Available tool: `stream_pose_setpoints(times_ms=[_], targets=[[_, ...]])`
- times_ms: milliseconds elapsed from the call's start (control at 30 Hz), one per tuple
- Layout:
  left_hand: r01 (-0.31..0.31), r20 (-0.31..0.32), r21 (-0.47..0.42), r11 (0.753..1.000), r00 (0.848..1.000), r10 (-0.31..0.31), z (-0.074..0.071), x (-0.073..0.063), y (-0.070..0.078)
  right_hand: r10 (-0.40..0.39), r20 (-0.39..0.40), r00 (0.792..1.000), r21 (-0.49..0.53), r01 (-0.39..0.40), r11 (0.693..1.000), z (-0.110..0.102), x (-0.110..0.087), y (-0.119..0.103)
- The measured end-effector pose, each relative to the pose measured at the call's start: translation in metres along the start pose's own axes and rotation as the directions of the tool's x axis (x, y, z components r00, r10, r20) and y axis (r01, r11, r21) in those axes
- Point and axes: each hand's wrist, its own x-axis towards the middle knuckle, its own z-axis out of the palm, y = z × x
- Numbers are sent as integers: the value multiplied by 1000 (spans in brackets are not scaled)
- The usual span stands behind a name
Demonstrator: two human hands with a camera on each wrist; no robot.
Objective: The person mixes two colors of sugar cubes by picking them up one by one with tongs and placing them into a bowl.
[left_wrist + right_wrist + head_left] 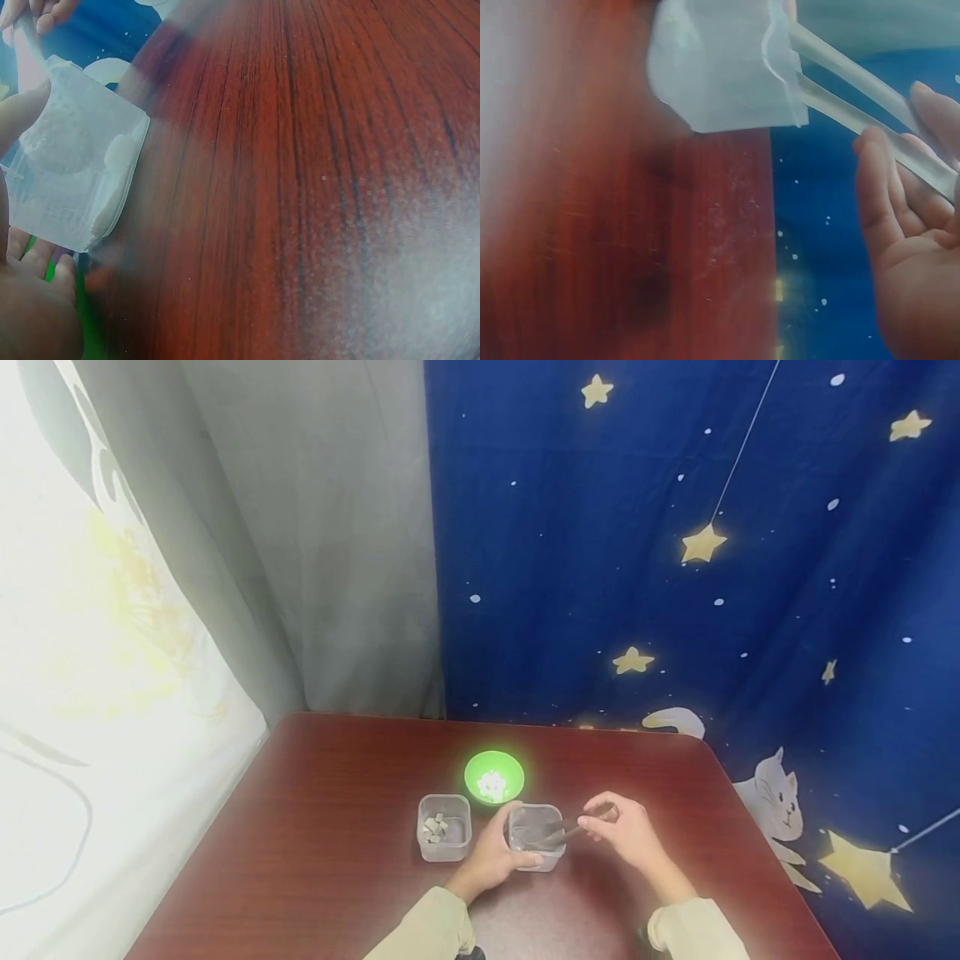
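Two bare hands work over one reddish-brown table (352, 827). The left hand (491, 856) grips a clear plastic container (551, 862) from its 9 o'clock side, thumb along the near wall and fingers at the far one. At the container's 3 o'clock, the right hand (626, 831) pinches one pair of tongs (840, 111) between thumb and fingers; the two arms of the tongs slant into the container, and whether their tips hold anything cannot be told.

A second container (445, 853), also clear, stands at 9 o'clock from the first, the left hand between the two. Inside it lies a small group of greyish pieces (433, 827), bunched toward its 9 o'clock side and too small to count surely. One green bowl (474, 767) sits at 11 o'clock from the gripped container, just beyond the left fingers, bearing a heap of white pieces (492, 786) whose number is lost in glare.

Two pale sleeves (431, 925) reach in from 6 o'clock. Past the table, one blue curtain (540, 568) fills the scene from 12 to 3 o'clock, printed with at least six yellow stars (703, 542) and one white cat (768, 797); a grey curtain (337, 527) hangs at 11 o'clock.
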Motion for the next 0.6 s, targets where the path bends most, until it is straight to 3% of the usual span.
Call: stream_pose_setpoints(times_ms=[133,267,600], targets=[[-3,2,-10,1000,1000,3,0,-1,0,-32,70,997,-25,34,999,-2,5,6],[-6,-2,-31,1000,1000,6,0,-2,1,-63,92,994,-44,67,997,-1,10,21],[-2,4,-23,1000,1000,2,-1,-2,1,-58,-32,998,-60,56,997,7,8,38]])
